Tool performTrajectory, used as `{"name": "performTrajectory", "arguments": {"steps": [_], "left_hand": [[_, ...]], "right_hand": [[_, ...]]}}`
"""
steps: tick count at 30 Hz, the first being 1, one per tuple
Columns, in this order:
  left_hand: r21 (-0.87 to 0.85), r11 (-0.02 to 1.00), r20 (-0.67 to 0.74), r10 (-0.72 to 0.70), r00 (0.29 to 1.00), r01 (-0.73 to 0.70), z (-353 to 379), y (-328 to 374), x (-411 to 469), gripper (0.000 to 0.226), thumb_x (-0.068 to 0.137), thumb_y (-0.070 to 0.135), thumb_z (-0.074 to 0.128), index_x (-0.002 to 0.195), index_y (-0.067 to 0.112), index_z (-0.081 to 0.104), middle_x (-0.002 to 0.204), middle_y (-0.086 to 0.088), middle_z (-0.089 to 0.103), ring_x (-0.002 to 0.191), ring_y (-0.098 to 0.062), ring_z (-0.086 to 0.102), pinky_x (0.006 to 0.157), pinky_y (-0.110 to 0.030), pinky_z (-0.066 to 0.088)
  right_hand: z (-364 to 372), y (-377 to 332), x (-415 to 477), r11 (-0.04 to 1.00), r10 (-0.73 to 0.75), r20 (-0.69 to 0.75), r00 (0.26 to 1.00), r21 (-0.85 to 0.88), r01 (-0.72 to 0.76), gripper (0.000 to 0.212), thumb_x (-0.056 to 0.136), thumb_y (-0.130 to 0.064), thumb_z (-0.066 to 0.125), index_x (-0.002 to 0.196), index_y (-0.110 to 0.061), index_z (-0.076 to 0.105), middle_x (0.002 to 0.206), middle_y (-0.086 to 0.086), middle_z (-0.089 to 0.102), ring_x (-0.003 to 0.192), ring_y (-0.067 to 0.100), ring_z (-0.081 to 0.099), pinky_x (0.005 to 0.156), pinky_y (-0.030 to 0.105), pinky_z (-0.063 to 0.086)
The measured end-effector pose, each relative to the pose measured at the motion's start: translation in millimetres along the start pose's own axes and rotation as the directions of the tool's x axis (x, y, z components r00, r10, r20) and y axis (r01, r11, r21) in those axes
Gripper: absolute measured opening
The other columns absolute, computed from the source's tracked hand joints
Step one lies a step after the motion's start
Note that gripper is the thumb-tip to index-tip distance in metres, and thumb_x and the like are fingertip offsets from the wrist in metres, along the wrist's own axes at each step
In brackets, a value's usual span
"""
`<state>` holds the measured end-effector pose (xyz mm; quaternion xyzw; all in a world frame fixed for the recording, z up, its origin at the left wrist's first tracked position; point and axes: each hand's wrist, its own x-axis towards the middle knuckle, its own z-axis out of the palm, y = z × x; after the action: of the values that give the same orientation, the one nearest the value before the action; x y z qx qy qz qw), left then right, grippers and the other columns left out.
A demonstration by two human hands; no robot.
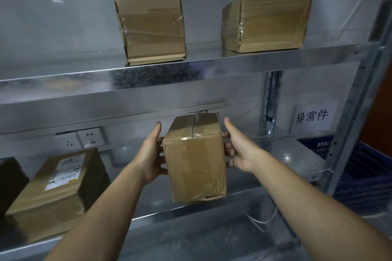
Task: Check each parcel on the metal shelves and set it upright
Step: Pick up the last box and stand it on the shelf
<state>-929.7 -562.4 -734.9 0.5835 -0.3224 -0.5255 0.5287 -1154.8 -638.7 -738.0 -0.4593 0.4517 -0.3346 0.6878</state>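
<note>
A: Both hands are clamping the taped parcel (195,161); the left hand (151,154) is curling its fingers round the left side, thumb pointing up; the right hand (239,150) is gripping the right side the same way.

B: It's standing tall over the front of the lower shelf (275,184); whether it's touching the metal, I cannot tell.

A: A labelled parcel (57,186) is lying to the left; a paper sign (311,115) and a blue crate (364,176) are sitting to the right; nothing is blocking the hands.

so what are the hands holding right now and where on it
The taped cardboard parcel, clamped between both hands: the left hand grips its left side, the right hand its right side.
</note>
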Motion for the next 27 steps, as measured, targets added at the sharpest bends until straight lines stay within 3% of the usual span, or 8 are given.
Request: {"name": "performTrajectory", "arguments": {"steps": [3, 5, 10, 15, 18, 21, 25, 27], "left_hand": [[0.065, 0.997, 0.036, -0.044, 0.998, 0.041, 3, -6, 2, 0.076, 0.087, 0.081, 0.036, 0.122, 0.023, 0.072, 0.118, -0.012, 0.073, 0.114, -0.035, 0.065, 0.096, -0.057, 0.048], [0.117, 0.992, 0.032, -0.056, 0.998, 0.051, 4, -9, 3, 0.064, 0.088, 0.075, 0.044, 0.120, 0.026, 0.070, 0.111, -0.009, 0.074, 0.105, -0.031, 0.066, 0.085, -0.050, 0.051], [0.208, 0.974, 0.010, -0.098, 0.995, 0.094, 10, -18, 6, 0.047, 0.093, 0.054, 0.058, 0.116, 0.015, 0.066, 0.097, -0.011, 0.070, 0.085, -0.026, 0.065, 0.075, -0.039, 0.049], [0.224, 0.969, -0.005, -0.107, 0.994, 0.105, 11, -27, 15, 0.057, 0.081, 0.051, 0.071, 0.125, 0.016, 0.062, 0.113, -0.014, 0.073, 0.096, -0.030, 0.070, 0.070, -0.040, 0.055], [0.217, 0.973, -0.029, -0.070, 0.997, 0.075, 13, -30, 17, 0.036, 0.094, 0.035, 0.066, 0.120, 0.011, 0.059, 0.108, -0.017, 0.071, 0.090, -0.030, 0.070, 0.065, -0.038, 0.055], [0.223, 0.973, -0.041, -0.059, 0.997, 0.067, 14, -31, 21, 0.029, 0.097, 0.028, 0.064, 0.116, 0.007, 0.058, 0.102, -0.017, 0.068, 0.083, -0.029, 0.067, 0.064, -0.037, 0.054], [0.217, 0.974, -0.040, -0.060, 0.997, 0.068, 15, -30, 23, 0.031, 0.098, 0.023, 0.062, 0.120, 0.003, 0.055, 0.099, -0.018, 0.067, 0.081, -0.030, 0.065, 0.062, -0.036, 0.054], [0.215, 0.974, -0.049, -0.054, 0.997, 0.064, 16, -31, 24, 0.032, 0.098, 0.022, 0.062, 0.122, 0.002, 0.055, 0.099, -0.018, 0.067, 0.081, -0.030, 0.065, 0.063, -0.037, 0.054]], "right_hand": [[-2, 7, 4, 1.000, 0.004, 0.025, 1.000, -0.026, -0.004, 0.071, 0.082, -0.079, 0.055, 0.129, -0.026, 0.061, 0.132, 0.007, 0.060, 0.126, 0.023, 0.053, 0.112, 0.062, 0.037], [-1, 10, 5, 0.998, 0.008, 0.035, 0.999, -0.060, -0.006, 0.072, 0.081, -0.076, 0.061, 0.136, -0.030, 0.060, 0.145, 0.008, 0.055, 0.137, 0.029, 0.046, 0.111, 0.062, 0.037], [-6, 26, 13, 0.992, 0.029, 0.002, 1.000, -0.120, -0.029, 0.114, 0.034, -0.081, 0.083, 0.132, -0.028, 0.063, 0.134, 0.003, 0.065, 0.125, 0.028, 0.058, 0.103, 0.052, 0.043], [-3, 31, 14, 0.991, 0.016, -0.061, 0.998, -0.132, -0.024, 0.064, 0.076, -0.051, 0.080, 0.129, -0.018, 0.062, 0.122, 0.007, 0.071, 0.115, 0.029, 0.065, 0.100, 0.048, 0.049], [-1, 32, 19, 0.988, 0.013, -0.062, 0.998, -0.150, -0.022, 0.073, 0.073, -0.044, 0.081, 0.134, -0.016, 0.054, 0.117, 0.010, 0.072, 0.110, 0.030, 0.068, 0.101, 0.053, 0.052], [0, 34, 25, 0.988, -0.009, -0.078, 0.997, -0.157, -0.004, 0.100, 0.054, -0.050, 0.080, 0.142, -0.017, 0.045, 0.128, 0.010, 0.066, 0.116, 0.031, 0.064, 0.104, 0.057, 0.049], [1, 34, 27, 0.984, -0.034, -0.086, 0.996, -0.176, 0.018, 0.076, 0.076, -0.040, 0.075, 0.141, -0.014, 0.045, 0.125, 0.012, 0.067, 0.112, 0.032, 0.065, 0.101, 0.057, 0.051], [1, 36, 28, 0.984, -0.038, -0.078, 0.996, -0.174, 0.024, 0.079, 0.072, -0.043, 0.075, 0.140, -0.015, 0.047, 0.128, 0.012, 0.066, 0.115, 0.032, 0.064, 0.103, 0.057, 0.049]]}}
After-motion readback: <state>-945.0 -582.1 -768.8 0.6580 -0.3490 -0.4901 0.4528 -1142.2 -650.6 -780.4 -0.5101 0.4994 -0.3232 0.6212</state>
